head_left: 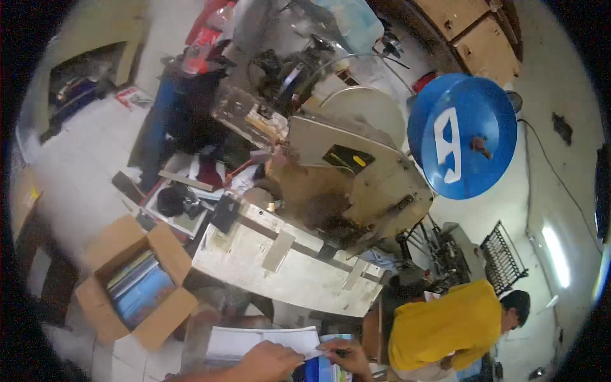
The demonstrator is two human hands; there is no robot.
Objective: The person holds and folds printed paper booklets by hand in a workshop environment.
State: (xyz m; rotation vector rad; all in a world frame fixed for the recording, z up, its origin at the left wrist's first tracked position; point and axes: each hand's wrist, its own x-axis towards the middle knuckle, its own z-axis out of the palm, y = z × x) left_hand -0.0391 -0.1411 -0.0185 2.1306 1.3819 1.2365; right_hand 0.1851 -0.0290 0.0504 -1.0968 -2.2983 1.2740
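Note:
White paper sheets (232,339), perhaps an open booklet, lie low in the view in front of me. My left hand (270,361) reaches over them, fingers closed on the sheets near their right corner. My right hand (349,358) meets it there, its thumb and fingers pinched at the same corner. Something small and dark shows by the right fingers, too unclear to name. Blue booklets (326,369) lie under and between the hands, partly hidden by them.
An open cardboard box (162,323) with blue booklets stands at left. Ahead is a worn white-topped machine table (235,258), with a brown board (394,175) behind it. A large blue round cover (496,121) rises at right. A person in yellow (445,321) sits close on my right.

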